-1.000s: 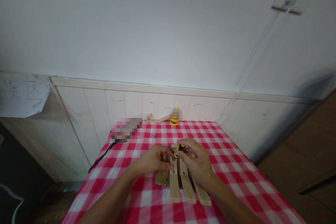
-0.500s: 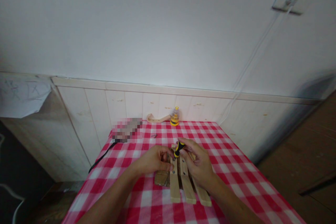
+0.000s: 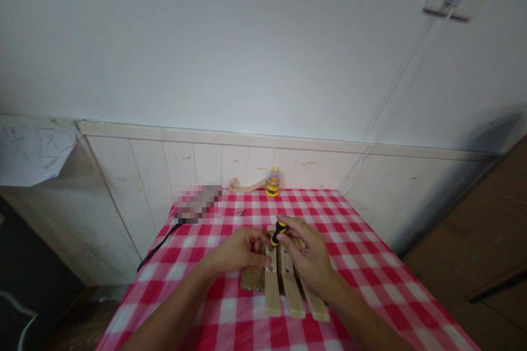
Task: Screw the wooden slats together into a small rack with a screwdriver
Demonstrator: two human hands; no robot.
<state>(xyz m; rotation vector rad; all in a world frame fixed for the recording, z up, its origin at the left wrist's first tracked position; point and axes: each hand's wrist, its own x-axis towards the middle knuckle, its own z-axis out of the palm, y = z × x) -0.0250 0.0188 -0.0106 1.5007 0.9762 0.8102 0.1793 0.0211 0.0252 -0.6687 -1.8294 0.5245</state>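
My right hand (image 3: 310,255) is closed around a short black-and-yellow screwdriver (image 3: 280,230). The screwdriver leans, its lower end over the upper part of the left wooden strip (image 3: 272,296). Beside that end, my left hand (image 3: 236,249) pinches the same strip at its left edge, thumb and fingers near the screws. Dark screw heads (image 3: 270,269) show on the strip. A middle strip (image 3: 294,299) and a right strip (image 3: 317,309) lie alongside, the right one partly hidden by my right hand. Under them is a brown, shiny-surfaced block (image 3: 252,279).
A red-and-white checked cloth (image 3: 230,318) covers the table. Toward the wall stand a yellow-labelled bottle (image 3: 272,182) and a curved wooden piece (image 3: 247,185). A small dark item (image 3: 240,212) lies nearer. A blurred-out object (image 3: 200,205) with a black strap (image 3: 158,247) is at left.
The whole view has shifted slightly. Both hands and the screwdriver keep nearly the same pose over the left strip.
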